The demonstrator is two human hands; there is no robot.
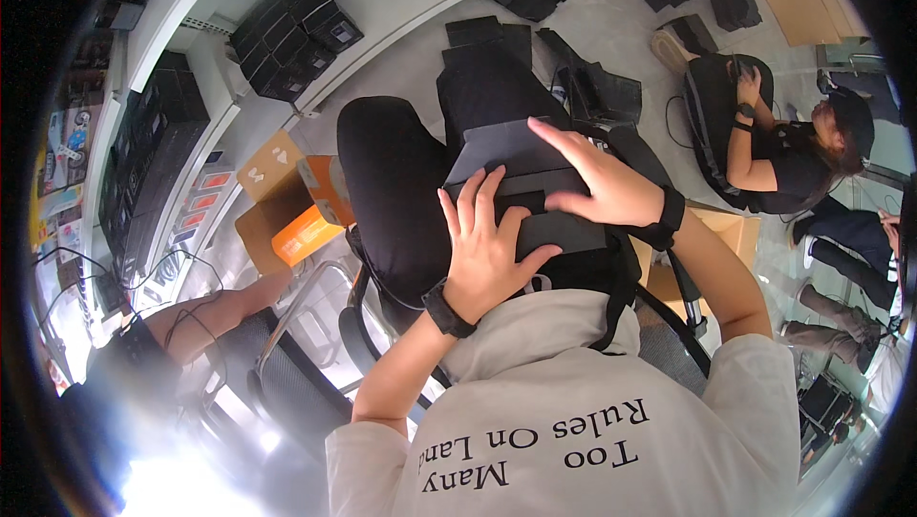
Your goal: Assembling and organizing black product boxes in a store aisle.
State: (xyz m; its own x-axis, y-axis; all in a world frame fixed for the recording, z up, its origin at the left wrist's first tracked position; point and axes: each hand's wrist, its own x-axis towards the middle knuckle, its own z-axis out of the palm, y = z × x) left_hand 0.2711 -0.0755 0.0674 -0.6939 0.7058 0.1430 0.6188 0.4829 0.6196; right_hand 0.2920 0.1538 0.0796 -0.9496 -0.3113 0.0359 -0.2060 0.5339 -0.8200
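Observation:
A black cardboard carton (521, 168), partly folded with a flap standing out at its far side, rests on my lap over my dark trousers. My left hand (485, 248) lies on its left and near part, the fingers spread over the panel and the thumb apart. On the right, my right hand (611, 183) spans the carton. Its index finger reaches the far flap's edge and its thumb lies on the nearer panel. Between the hands a dark opening shows in the carton. Both hands touch it without closing round it.
Flat black cartons (607, 92) lie on the floor ahead. Black boxes (296, 35) stack on the white shelf at left. An open brown box (263, 194) holds an orange packet (306, 235). Another person's arm (224, 316) is at left; a seated person (764, 149) is at right.

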